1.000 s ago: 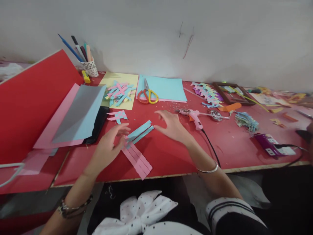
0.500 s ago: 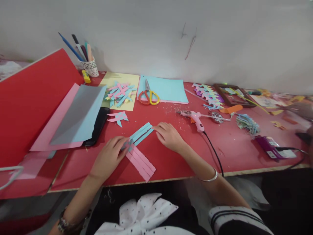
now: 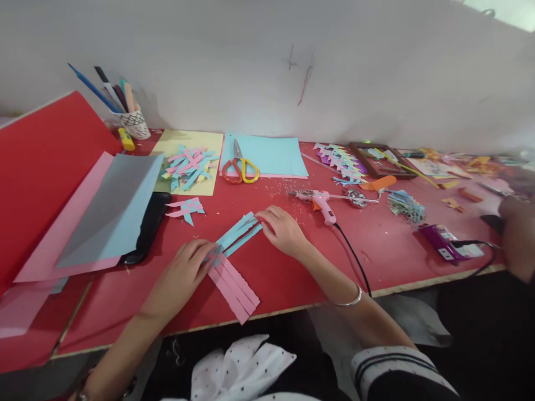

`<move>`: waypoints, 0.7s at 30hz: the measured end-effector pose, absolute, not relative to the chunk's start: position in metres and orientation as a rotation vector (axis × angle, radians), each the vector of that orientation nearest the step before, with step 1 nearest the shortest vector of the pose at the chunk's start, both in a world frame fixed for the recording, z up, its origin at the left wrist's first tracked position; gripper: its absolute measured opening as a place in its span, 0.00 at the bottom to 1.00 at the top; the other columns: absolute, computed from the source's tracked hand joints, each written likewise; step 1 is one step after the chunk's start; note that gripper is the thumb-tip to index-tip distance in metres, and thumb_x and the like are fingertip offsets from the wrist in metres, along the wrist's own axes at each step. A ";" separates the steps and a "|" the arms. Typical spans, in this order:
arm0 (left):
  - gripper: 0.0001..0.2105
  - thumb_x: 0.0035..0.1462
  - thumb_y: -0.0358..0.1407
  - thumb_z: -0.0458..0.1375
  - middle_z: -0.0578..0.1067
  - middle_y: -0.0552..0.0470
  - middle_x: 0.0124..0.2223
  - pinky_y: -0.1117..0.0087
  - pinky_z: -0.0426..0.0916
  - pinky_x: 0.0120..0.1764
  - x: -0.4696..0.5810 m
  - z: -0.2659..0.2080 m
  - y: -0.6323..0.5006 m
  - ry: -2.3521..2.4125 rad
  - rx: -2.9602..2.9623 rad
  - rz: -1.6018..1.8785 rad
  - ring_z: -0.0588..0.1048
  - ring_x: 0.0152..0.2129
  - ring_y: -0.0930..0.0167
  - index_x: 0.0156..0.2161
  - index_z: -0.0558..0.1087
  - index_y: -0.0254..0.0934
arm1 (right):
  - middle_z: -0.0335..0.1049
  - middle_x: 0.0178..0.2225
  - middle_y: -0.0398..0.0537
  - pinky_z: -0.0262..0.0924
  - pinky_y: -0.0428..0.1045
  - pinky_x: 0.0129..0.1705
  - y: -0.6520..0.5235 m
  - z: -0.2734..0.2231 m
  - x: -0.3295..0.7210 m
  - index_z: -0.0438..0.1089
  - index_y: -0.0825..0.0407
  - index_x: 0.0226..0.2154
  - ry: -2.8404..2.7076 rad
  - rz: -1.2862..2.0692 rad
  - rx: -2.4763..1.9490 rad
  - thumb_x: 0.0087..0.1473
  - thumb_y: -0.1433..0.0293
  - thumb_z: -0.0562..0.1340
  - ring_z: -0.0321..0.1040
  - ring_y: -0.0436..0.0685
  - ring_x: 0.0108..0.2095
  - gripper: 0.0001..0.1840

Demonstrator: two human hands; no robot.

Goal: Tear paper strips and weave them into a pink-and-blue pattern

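Observation:
Pink paper strips (image 3: 234,289) and light blue paper strips (image 3: 234,236) cross at an angle on the red table. At the crossing, the fingers of my left hand (image 3: 186,273) close on the paper and partly hide it. The far ends of the blue strips reach my right hand (image 3: 285,231), whose thumb and fingers pinch one strip's end. A gap shows between the blue strips. A small woven pink and blue piece (image 3: 188,208) lies beyond my left hand.
Scissors (image 3: 239,166) rest on blue sheets (image 3: 280,153). A pile of cut strips (image 3: 190,165) lies left of them. The pink glue gun (image 3: 321,203) and its cord are right of my hands. A co-worker's hand (image 3: 518,234) is at far right.
The view has swung right, so the table's things appear farther left. My right hand stays at the blue strips' ends, and the strips are spread a little farther apart.

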State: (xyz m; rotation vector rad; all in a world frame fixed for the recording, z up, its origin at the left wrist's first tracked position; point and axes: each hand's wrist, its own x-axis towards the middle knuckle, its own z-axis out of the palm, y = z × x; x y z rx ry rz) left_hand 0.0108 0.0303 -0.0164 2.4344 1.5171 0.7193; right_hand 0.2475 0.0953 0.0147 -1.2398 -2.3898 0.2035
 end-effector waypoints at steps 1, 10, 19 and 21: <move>0.23 0.60 0.47 0.36 0.72 0.45 0.40 0.63 0.67 0.42 0.012 -0.015 0.031 1.500 2.419 0.702 0.71 0.39 0.66 0.43 0.68 0.35 | 0.66 0.33 0.52 0.57 0.50 0.38 0.096 0.015 0.250 0.65 0.54 0.38 -2.325 0.201 -1.251 0.52 0.74 0.49 0.62 0.56 0.36 0.13; 0.18 0.58 0.45 0.39 0.73 0.47 0.42 0.66 0.66 0.44 -0.003 0.018 0.048 1.622 2.083 0.778 0.72 0.40 0.68 0.43 0.65 0.38 | 0.65 0.28 0.47 0.57 0.46 0.31 0.098 0.013 0.260 0.64 0.52 0.31 -1.944 0.306 -1.339 0.47 0.74 0.50 0.61 0.51 0.27 0.10; 0.21 0.58 0.45 0.39 0.73 0.46 0.41 0.69 0.66 0.43 0.008 0.014 0.055 1.296 2.275 0.480 0.71 0.39 0.68 0.40 0.69 0.37 | 0.69 0.27 0.46 0.59 0.46 0.31 0.102 0.013 0.265 0.64 0.51 0.26 -1.888 0.364 -1.384 0.46 0.74 0.51 0.64 0.50 0.26 0.08; 0.20 0.58 0.45 0.39 0.73 0.47 0.42 0.70 0.66 0.42 0.009 0.016 0.062 1.273 2.262 0.445 0.71 0.38 0.69 0.41 0.69 0.37 | 0.68 0.27 0.46 0.59 0.46 0.31 0.102 0.013 0.267 0.64 0.51 0.26 -1.898 0.372 -1.393 0.46 0.74 0.51 0.63 0.50 0.26 0.07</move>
